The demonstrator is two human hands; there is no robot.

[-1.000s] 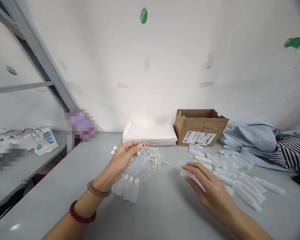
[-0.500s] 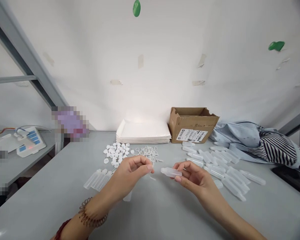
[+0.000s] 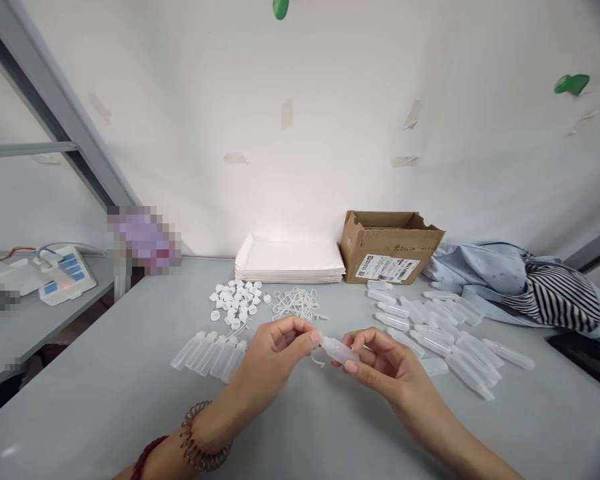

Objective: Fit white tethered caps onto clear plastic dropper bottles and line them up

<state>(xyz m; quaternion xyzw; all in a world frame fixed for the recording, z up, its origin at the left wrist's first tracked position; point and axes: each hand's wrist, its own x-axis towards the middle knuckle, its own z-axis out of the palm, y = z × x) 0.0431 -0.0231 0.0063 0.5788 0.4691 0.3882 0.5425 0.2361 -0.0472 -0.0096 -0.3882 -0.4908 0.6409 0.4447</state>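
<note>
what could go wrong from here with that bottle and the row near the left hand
The bottle is held mostly at the fingertips of the right hand, so it might slip. The left hand appears close to the row of bottles; a sideways move could knock them askew. The thin white strap hanging between the hands could twist.

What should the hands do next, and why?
I'd guess the left hand should gently push the white strap onto the bottle: its fingertips are at the neck, the strap dangles just below, and the right hand grips the body. Fingers hide the join.
</note>
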